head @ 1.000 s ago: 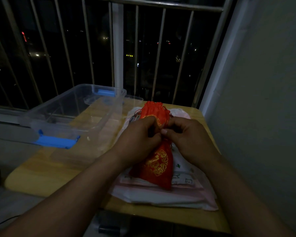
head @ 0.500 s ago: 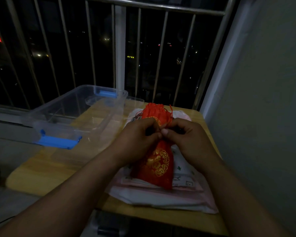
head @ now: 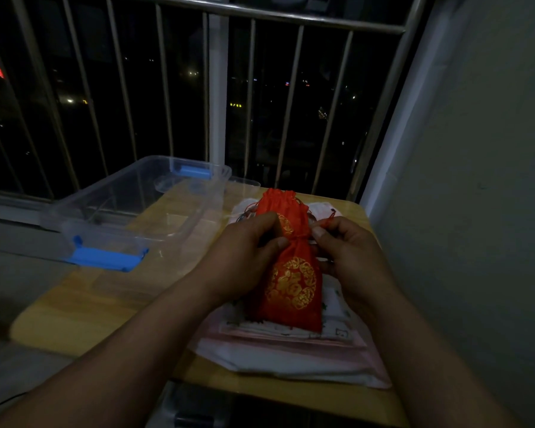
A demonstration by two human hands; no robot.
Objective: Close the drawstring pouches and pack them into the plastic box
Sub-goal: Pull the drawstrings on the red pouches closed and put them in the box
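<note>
Red pouch [head: 291, 279]: gold round emblem, neck gathered tight, upper frill fanned out above the cinch. It lies lengthwise on a pile of pale fabric pieces [head: 291, 359] at the right of the wooden surface [head: 74, 319].

Left hand [head: 244, 257]: fingers curled round the pouch's neck, thumb tip at the cinch.

Right hand [head: 349, 257]: pinching the red drawstring [head: 330, 218] just right of the neck, other fingers curled.

Plastic box [head: 136, 208]: clear, lid off, blue latches [head: 105, 257] at both ends, standing at the surface's far left, apart from the pouch. Contents possibly nil; dim light makes this uncertain.
</note>
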